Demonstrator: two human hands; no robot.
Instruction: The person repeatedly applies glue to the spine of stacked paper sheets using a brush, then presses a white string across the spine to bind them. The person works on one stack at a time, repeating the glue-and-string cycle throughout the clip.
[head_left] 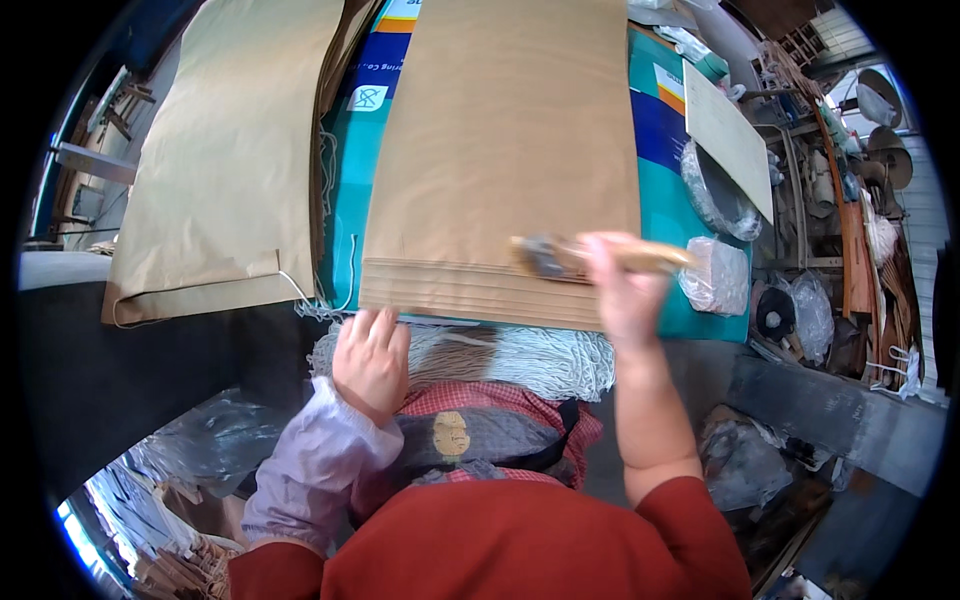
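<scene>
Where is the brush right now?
In the head view, the brush is right of centre, held in the right hand over the lower part of the middle brown paper stack; bristle contact is unclear.

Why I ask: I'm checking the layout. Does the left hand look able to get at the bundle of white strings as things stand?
Probably yes: the left hand is by the left end of the bundle of white strings, with nothing visible between them; the right hand, holding a brush, is clear of it.
</scene>
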